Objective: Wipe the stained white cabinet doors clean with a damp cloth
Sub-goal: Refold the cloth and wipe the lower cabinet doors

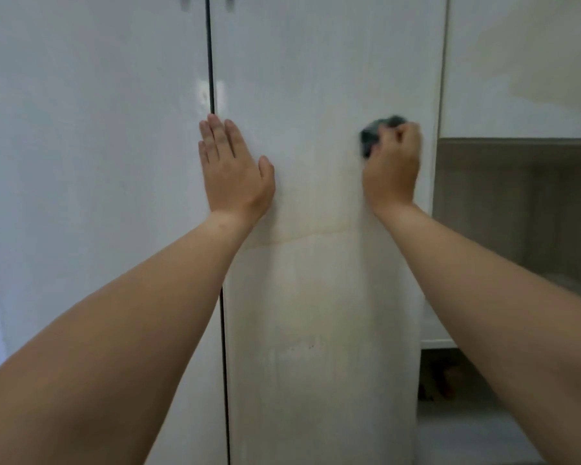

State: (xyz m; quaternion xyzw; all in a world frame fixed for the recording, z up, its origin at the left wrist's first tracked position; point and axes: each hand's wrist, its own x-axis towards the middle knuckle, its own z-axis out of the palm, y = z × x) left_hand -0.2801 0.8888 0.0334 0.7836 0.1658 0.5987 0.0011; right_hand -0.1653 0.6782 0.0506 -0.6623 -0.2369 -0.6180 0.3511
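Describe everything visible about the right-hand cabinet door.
The right door is tall, white and glossy, shut beside the left door with a dark gap between. Yellowish streaks and a faint curved line mark its lower half. The left hand presses flat on it; the right hand holds a dark cloth against it.

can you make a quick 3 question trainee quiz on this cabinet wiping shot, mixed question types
1. True or false: the left hand lies flat on the right cabinet door, beside the dark gap between the doors.
2. Multiple choice: what does the right hand grip? A) a spray bottle B) a dark cloth C) a door handle
3. Fill in: the yellowish staining shows mostly on the ____ door, below the hands.

Key: 1 true; 2 B; 3 right
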